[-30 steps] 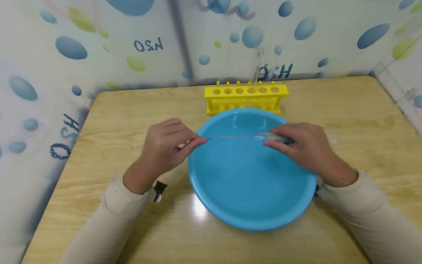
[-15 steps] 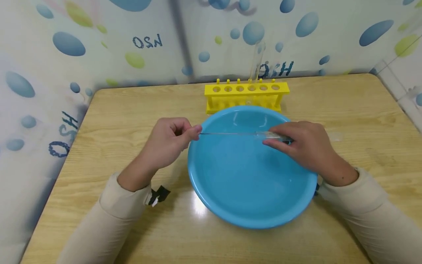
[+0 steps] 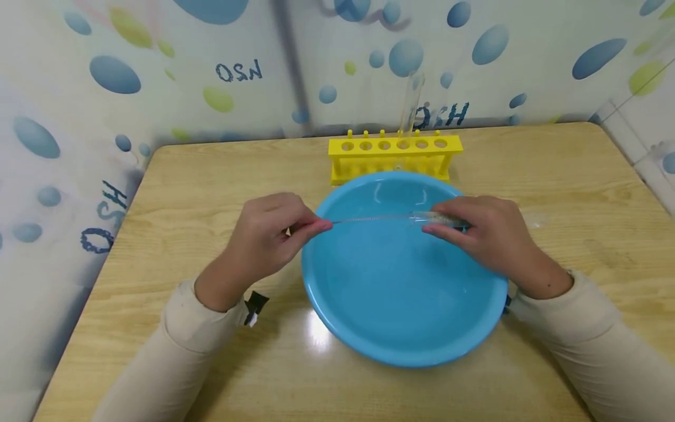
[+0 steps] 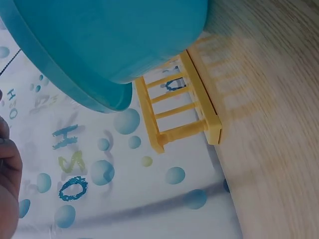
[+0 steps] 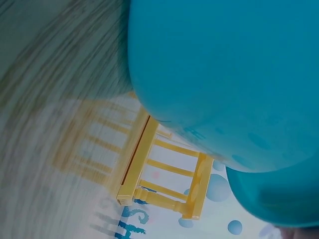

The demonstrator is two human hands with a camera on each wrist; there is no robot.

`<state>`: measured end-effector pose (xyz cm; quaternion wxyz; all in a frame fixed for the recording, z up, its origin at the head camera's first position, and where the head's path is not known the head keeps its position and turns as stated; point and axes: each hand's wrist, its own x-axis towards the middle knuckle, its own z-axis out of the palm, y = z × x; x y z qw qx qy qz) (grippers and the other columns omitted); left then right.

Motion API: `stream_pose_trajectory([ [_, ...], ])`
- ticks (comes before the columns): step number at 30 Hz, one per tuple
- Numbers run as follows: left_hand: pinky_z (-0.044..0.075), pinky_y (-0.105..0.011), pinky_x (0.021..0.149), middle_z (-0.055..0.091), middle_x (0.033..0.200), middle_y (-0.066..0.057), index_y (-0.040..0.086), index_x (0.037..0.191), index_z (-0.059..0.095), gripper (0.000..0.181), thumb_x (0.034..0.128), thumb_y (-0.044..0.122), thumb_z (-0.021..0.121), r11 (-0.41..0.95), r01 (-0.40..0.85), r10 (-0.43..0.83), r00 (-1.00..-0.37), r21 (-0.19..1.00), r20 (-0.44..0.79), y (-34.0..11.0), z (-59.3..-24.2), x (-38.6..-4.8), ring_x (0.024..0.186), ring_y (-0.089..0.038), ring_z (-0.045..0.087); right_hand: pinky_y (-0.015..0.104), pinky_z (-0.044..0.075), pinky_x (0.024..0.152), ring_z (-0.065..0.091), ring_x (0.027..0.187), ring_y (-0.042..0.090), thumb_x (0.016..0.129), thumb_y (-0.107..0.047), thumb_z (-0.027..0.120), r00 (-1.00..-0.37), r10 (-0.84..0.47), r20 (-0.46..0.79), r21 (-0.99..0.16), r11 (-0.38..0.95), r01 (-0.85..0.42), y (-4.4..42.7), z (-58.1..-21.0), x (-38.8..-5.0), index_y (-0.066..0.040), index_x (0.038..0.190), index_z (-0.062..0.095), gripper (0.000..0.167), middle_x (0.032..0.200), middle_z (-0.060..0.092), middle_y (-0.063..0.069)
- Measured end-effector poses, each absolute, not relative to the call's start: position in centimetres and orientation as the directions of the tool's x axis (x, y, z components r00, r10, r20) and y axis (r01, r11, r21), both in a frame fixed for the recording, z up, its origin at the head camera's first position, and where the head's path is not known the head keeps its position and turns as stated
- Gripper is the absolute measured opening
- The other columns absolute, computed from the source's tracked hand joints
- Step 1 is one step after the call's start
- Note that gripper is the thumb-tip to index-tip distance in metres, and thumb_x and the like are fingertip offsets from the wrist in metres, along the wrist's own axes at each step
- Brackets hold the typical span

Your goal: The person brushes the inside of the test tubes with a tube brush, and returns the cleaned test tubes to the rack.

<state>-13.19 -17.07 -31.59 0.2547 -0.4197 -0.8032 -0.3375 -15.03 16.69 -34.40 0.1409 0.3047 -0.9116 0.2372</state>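
Observation:
My right hand (image 3: 482,237) grips a clear glass test tube (image 3: 420,218) that lies level above a blue basin (image 3: 390,281), its mouth facing left. Inside the tube, partly covered by the fingers, are the bristles of a test tube brush. The brush's thin twisted wire handle (image 3: 369,219) runs out to the left, pinched between thumb and fingers of my left hand (image 3: 271,234). In the left wrist view, part of the left hand (image 4: 7,184) and the dark wire (image 4: 10,62) show at the left edge. Only a sliver of the right hand (image 5: 299,233) shows in its wrist view.
Behind the basin stands a yellow test tube rack (image 3: 392,146) with one upright clear test tube (image 3: 410,105). All of it rests on a wooden table (image 3: 211,176) against a wall (image 3: 174,70) with blue and green spots. A faint clear object (image 3: 535,221) lies right of the right hand.
My left hand rolled at the wrist half a second ago, shifting slightly left, then turned back right, still pinching the brush handle. The right hand and test tube stayed nearly still.

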Motion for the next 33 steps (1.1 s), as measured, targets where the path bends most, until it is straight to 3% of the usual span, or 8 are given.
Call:
stream_pose_trajectory([
  [4, 0.037, -0.018, 0.051, 0.054, 0.06, -0.003, 0.003, 0.073, 0.066, 0.034, 0.0955, 0.029, 0.067, 0.433, 0.814, 0.476, -0.571, 0.387, 0.669, -17.0, -31.53, -13.22, 0.056, -0.01, 0.043, 0.029, 0.054, 0.061, 0.065, 0.069, 0.011, 0.077, -0.024, 0.087, -0.772, -0.494, 0.4, -0.335, 0.705, -0.625, 16.73, -34.37, -15.15, -0.012, 0.105, 0.078, 0.031, 0.086, 0.077, 0.001],
  [9, 0.035, -0.021, 0.047, 0.053, 0.059, -0.002, 0.003, 0.072, 0.064, 0.02, 0.0899, 0.007, 0.074, 0.482, 0.536, 0.302, -0.844, 0.693, 0.442, -16.58, -31.57, -13.26, 0.052, -0.014, 0.041, 0.032, 0.054, 0.06, 0.069, 0.069, 0.014, 0.077, -0.026, 0.086, -0.768, -0.491, 0.411, -0.317, 0.713, -0.626, 16.65, -34.25, -15.2, -0.012, 0.105, 0.078, 0.032, 0.087, 0.078, 0.003],
  [12, 0.033, -0.023, 0.045, 0.051, 0.058, -0.004, 0.004, 0.075, 0.067, 0.025, 0.0964, 0.017, 0.068, 0.503, 0.31, 0.213, -0.949, 0.806, 0.232, -16.4, -31.57, -13.21, 0.052, -0.019, 0.041, 0.03, 0.053, 0.06, 0.068, 0.068, 0.014, 0.078, -0.027, 0.086, -0.772, -0.495, 0.398, -0.311, 0.719, -0.621, 16.52, -34.37, -15.03, -0.012, 0.104, 0.079, 0.031, 0.086, 0.077, 0.003],
  [16, 0.03, -0.025, 0.045, 0.046, 0.059, -0.007, 0.004, 0.077, 0.067, 0.032, 0.0995, 0.025, 0.064, 0.514, 0.141, 0.179, -0.982, 0.846, 0.055, -16.44, -31.54, -13.31, 0.053, -0.021, 0.04, 0.029, 0.051, 0.057, 0.068, 0.066, 0.014, 0.078, -0.028, 0.086, -0.762, -0.51, 0.399, -0.291, 0.718, -0.632, 16.53, -34.49, -14.89, -0.012, 0.104, 0.079, 0.031, 0.084, 0.077, 0.003],
  [19, 0.031, -0.025, 0.046, 0.047, 0.06, -0.006, 0.004, 0.077, 0.066, 0.031, 0.0995, 0.026, 0.064, 0.513, 0.162, 0.191, -0.979, 0.843, 0.072, -16.45, -31.53, -13.37, 0.054, -0.021, 0.04, 0.031, 0.051, 0.057, 0.069, 0.067, 0.016, 0.077, -0.028, 0.086, -0.758, -0.508, 0.409, -0.285, 0.718, -0.635, 16.59, -34.41, -14.99, -0.012, 0.104, 0.079, 0.032, 0.084, 0.077, 0.004],
  [23, 0.036, -0.022, 0.048, 0.052, 0.063, -0.002, 0.005, 0.077, 0.064, 0.022, 0.0957, 0.016, 0.069, 0.514, 0.406, 0.278, -0.912, 0.756, 0.301, -16.43, -31.55, -13.12, 0.055, -0.015, 0.043, 0.031, 0.053, 0.059, 0.069, 0.068, 0.015, 0.078, -0.026, 0.086, -0.77, -0.496, 0.401, -0.306, 0.72, -0.623, 16.63, -34.26, -15.11, -0.011, 0.105, 0.078, 0.032, 0.086, 0.077, 0.005],
  [28, 0.039, -0.019, 0.05, 0.054, 0.062, -0.003, 0.003, 0.075, 0.063, 0.024, 0.0934, 0.018, 0.071, 0.464, 0.788, 0.466, -0.606, 0.406, 0.644, -16.59, -31.44, -12.83, 0.055, -0.01, 0.043, 0.027, 0.052, 0.059, 0.064, 0.067, 0.011, 0.079, -0.025, 0.085, -0.775, -0.492, 0.396, -0.332, 0.711, -0.62, 16.75, -34.19, -15.16, -0.011, 0.107, 0.078, 0.032, 0.087, 0.077, 0.003],
  [33, 0.043, -0.02, 0.05, 0.053, 0.06, -0.004, 0.003, 0.074, 0.063, 0.041, 0.1009, 0.033, 0.057, 0.433, 0.884, 0.538, -0.408, 0.173, 0.737, -16.57, -31.26, -12.62, 0.054, -0.013, 0.047, 0.025, 0.048, 0.057, 0.057, 0.064, 0.008, 0.081, -0.023, 0.083, -0.771, -0.502, 0.393, -0.333, 0.703, -0.628, 16.79, -34.37, -15.03, -0.013, 0.111, 0.077, 0.032, 0.082, 0.075, -0.001],
])
